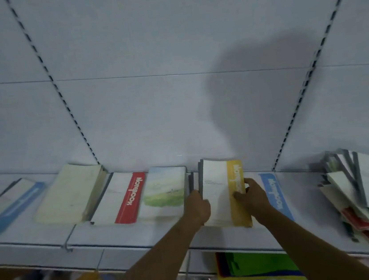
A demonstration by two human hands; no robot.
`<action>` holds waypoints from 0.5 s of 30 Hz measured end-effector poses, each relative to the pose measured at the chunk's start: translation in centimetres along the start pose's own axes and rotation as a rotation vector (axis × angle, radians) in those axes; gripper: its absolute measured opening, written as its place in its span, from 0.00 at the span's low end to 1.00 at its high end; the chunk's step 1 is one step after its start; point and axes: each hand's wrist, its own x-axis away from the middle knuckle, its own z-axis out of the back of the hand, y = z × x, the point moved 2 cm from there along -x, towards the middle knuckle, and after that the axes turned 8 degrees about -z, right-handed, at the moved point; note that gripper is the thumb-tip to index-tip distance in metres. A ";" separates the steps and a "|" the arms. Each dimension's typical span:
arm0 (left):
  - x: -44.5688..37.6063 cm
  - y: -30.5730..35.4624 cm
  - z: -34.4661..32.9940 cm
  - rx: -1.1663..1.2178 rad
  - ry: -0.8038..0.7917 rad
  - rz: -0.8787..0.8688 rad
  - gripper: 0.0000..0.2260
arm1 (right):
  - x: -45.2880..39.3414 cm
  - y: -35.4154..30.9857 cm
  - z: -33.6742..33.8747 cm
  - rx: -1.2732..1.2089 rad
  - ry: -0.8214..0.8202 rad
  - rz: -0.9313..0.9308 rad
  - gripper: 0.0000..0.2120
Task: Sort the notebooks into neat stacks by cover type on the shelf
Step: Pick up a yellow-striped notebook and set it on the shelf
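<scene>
A stack of white notebooks with a yellow stripe (pixel 219 189) lies on the white shelf (pixel 121 238), right of centre. My left hand (pixel 197 205) grips its left edge. My right hand (pixel 251 193) holds its right edge, fingers curled onto the yellow stripe. Left of it lie a landscape-cover stack (pixel 164 191), a red-stripe stack (pixel 121 197), a plain cream stack (pixel 69 193) and a blue-stripe stack (pixel 12 205). A blue-stripe notebook (pixel 275 194) lies flat just right of my right hand.
A messy pile of mixed notebooks (pixel 362 192) sits at the shelf's far right, some overhanging the front edge. The white back panel has slotted uprights (pixel 61 94). Below the shelf are green and coloured folders (pixel 259 264) and other blurred items.
</scene>
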 end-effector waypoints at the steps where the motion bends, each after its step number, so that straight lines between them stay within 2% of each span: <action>1: -0.3 -0.5 0.3 -0.035 -0.001 0.006 0.12 | -0.4 -0.1 -0.7 0.049 -0.013 0.021 0.23; 5: -0.9 -1.1 0.5 -0.081 0.036 0.034 0.18 | -2.2 -0.5 -2.2 0.205 -0.058 0.091 0.24; 9: -1.0 -1.0 -0.8 -0.248 0.023 0.052 0.25 | -3.2 -0.1 -3.0 0.251 -0.093 0.097 0.22; 15: -1.0 -1.1 -2.7 -0.452 -0.007 0.117 0.24 | -3.8 0.6 -4.0 0.383 -0.119 0.110 0.23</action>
